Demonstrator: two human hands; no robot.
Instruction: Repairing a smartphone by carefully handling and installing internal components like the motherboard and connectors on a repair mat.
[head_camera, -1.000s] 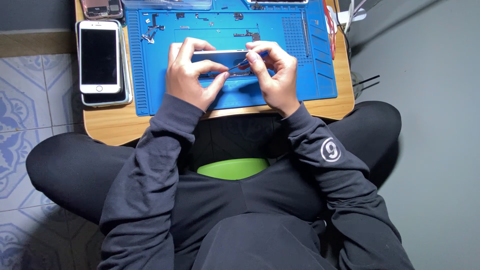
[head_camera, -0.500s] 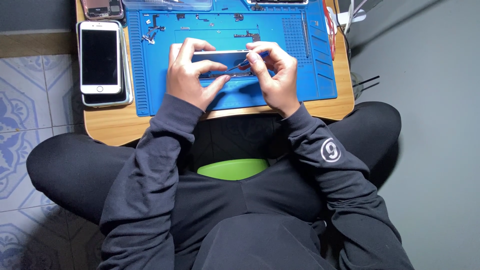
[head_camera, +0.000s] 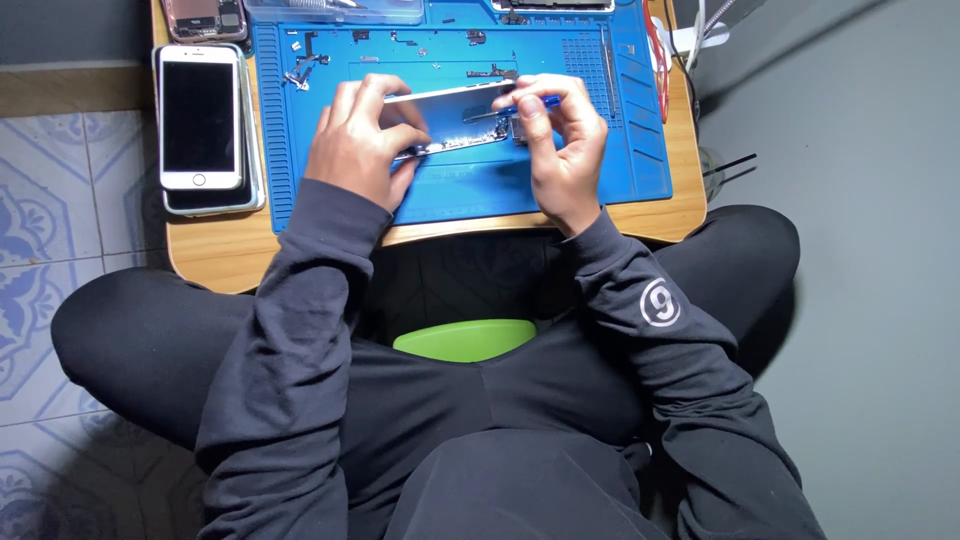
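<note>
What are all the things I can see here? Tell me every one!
opened phone: one, silver, held over the mat
screwdriver: one, blue handle, in the right hand
mat: one, blue, on the table
table: one, wooden, in front of the person
white phone: one, on a stack at the table's left
small parts: several, dark, top left of the mat
stool: one, green, under the person
left hand: grips the opened phone
right hand: holds the screwdriver
</note>
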